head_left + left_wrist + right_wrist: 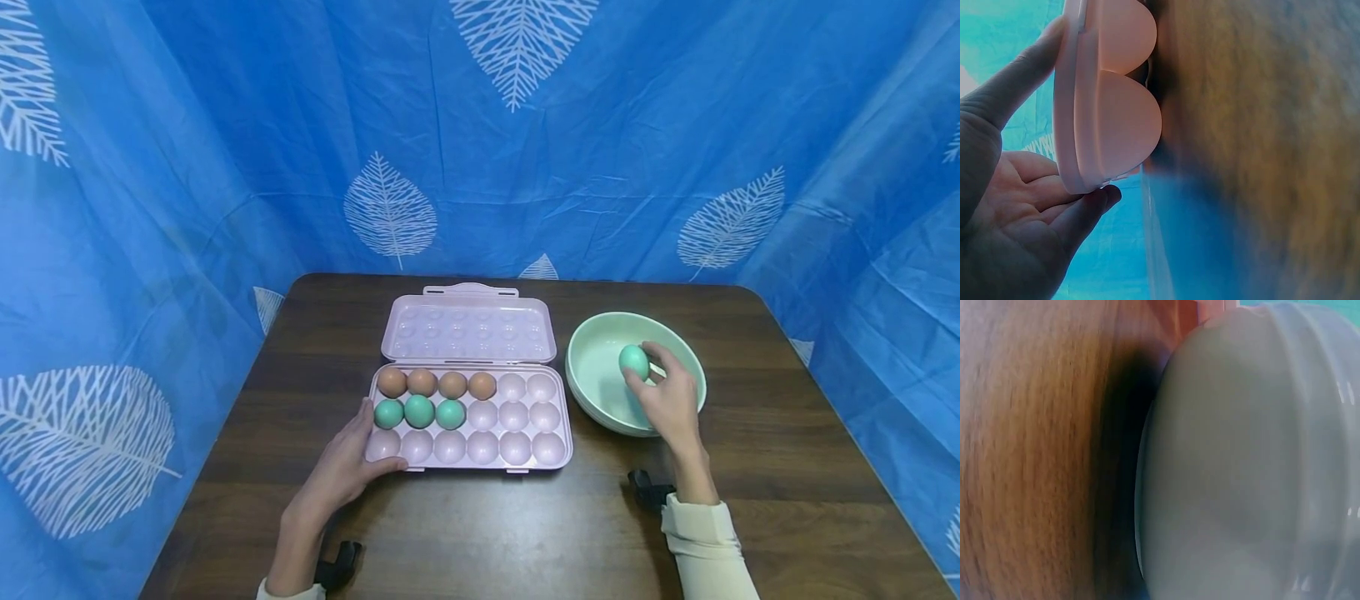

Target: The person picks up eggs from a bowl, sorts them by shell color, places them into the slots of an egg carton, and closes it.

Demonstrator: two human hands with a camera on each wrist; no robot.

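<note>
A pink egg carton [514, 450] lies with its lid [468, 329] folded back. Several brown eggs [452, 385] fill the left part of its back row, and three green eggs [419, 412] sit at the left of the middle row. My left hand [347, 458] grips the carton's front left corner; in the left wrist view, thumb and fingers span the carton's rim [1066, 125]. Over a pale green bowl [600, 400], my right hand [671, 400] pinches another green egg [634, 361] between thumb and fingers. The right wrist view shows only the bowl's outer wall [1229, 456] and tabletop.
Everything stands on a dark brown wooden table [525, 542]. The bowl is close to the carton's right side. Blue cloth [480, 150] with white leaf prints hangs behind the table and at both sides.
</note>
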